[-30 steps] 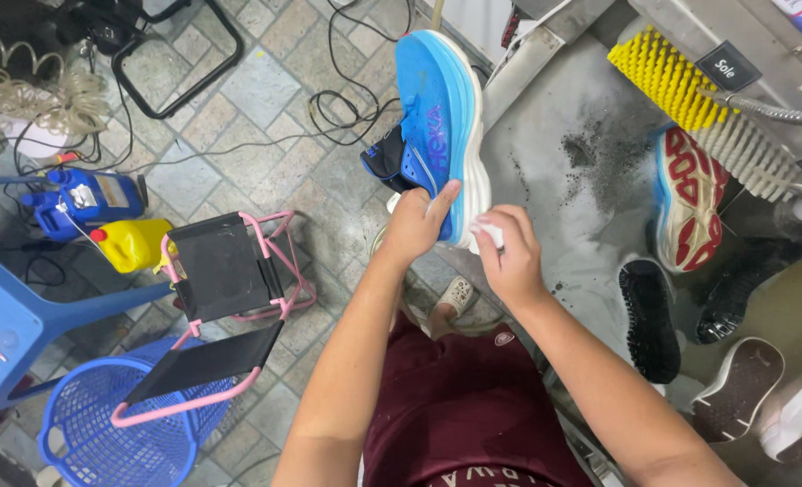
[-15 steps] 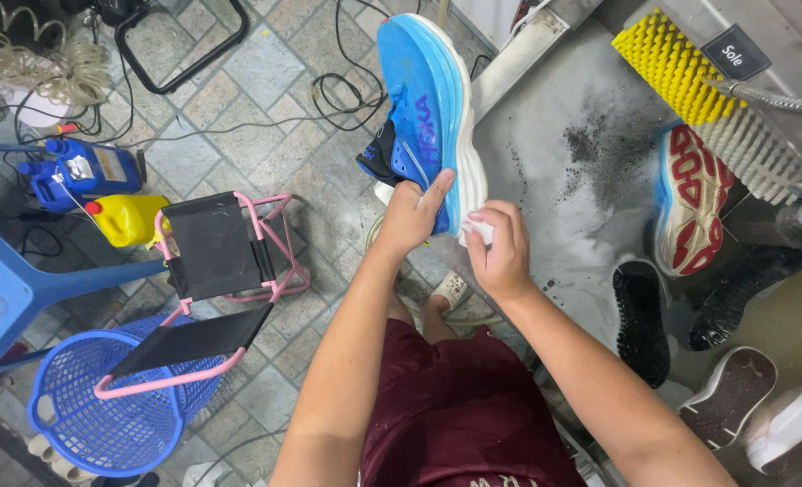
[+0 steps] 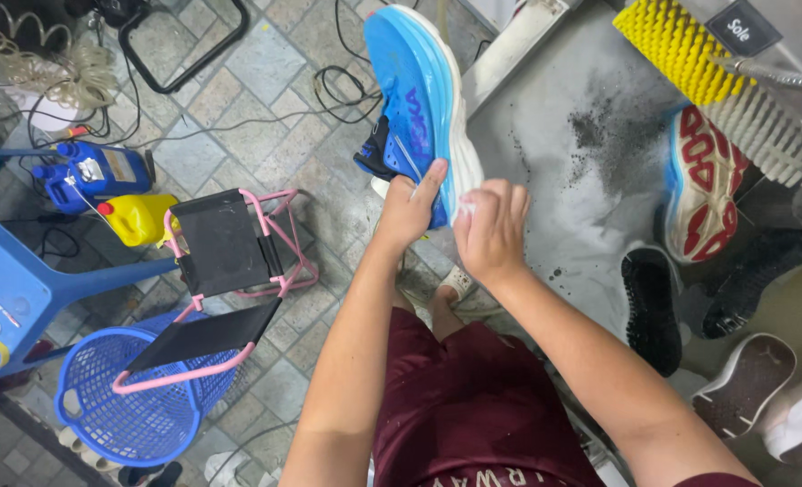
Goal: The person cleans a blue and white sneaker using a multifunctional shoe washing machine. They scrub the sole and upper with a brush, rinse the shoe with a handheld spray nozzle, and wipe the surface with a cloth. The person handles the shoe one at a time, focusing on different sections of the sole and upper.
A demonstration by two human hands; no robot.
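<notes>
My left hand (image 3: pixel 410 209) grips the heel end of a blue running shoe (image 3: pixel 412 99) with a thick white sole, held up over the tiled floor with its toe pointing away. My right hand (image 3: pixel 489 227) is closed around a small white piece, a cloth or sponge, and presses it against the white sole edge near the heel. Most of the white piece is hidden by my fingers. I wear dark red shorts (image 3: pixel 473 406).
A wet grey metal wash tray (image 3: pixel 563 180) on the right holds a red-and-white soled shoe (image 3: pixel 703 180), black shoes (image 3: pixel 651 307), and a yellow-and-white brush roller (image 3: pixel 717 81). On the left stand a pink folding stool (image 3: pixel 225 261), blue basket (image 3: pixel 121 419), yellow jug (image 3: pixel 139 219), blue table (image 3: pixel 9 298), cables.
The blue shoe has shifted up and left in view. My right hand has slid a little left along the white sole, its fingers now covering the white piece more.
</notes>
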